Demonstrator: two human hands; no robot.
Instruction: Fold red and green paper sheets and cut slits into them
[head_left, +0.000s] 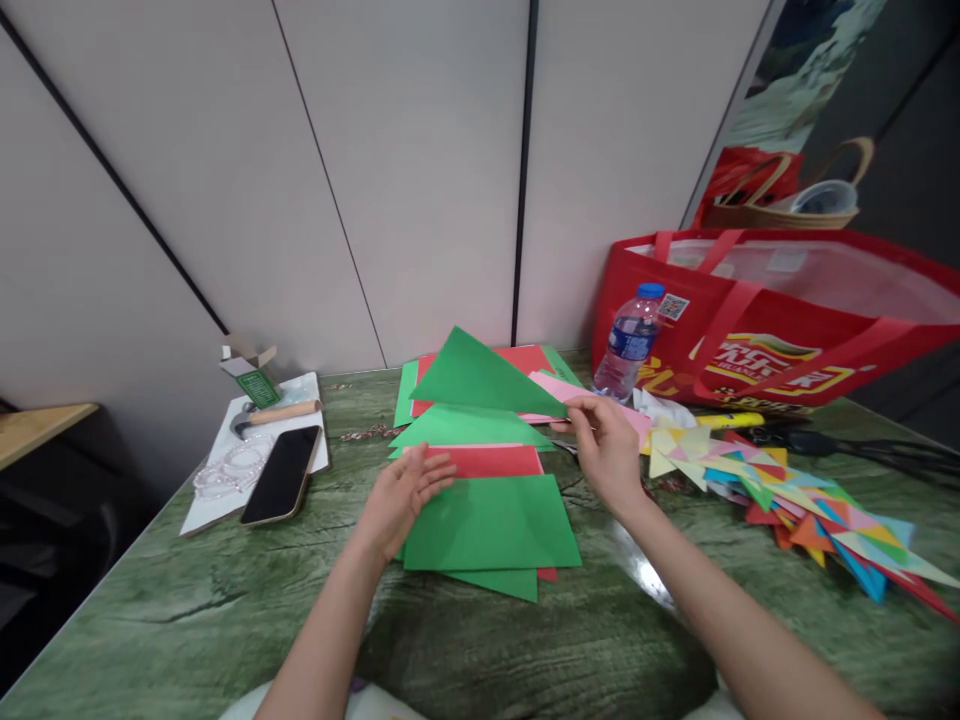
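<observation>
Between thumb and fingers, my right hand (pixel 601 445) pinches the right corner of a green paper triangle (pixel 480 375), which is lifted above the papers. My left hand (pixel 409 490) is held with fingers spread beside the left edge of a red sheet (pixel 487 461), and nothing is gripped in it. Nearest me lies a green rectangular sheet (pixel 491 525) over other green and red paper. Beneath the raised triangle another green folded piece (pixel 469 428) rests. Behind it are more red and green sheets, and pink paper (pixel 570 388) shows near my right hand.
A water bottle (pixel 630 345) stands before a red shopping bag (pixel 750 320). Colourful folded paper pieces (pixel 810 500) and a yellow marker (pixel 727 421) lie at right. On the left are a phone (pixel 281 475), a hammer (pixel 281 415), beads (pixel 232 468) and a small box (pixel 255 375).
</observation>
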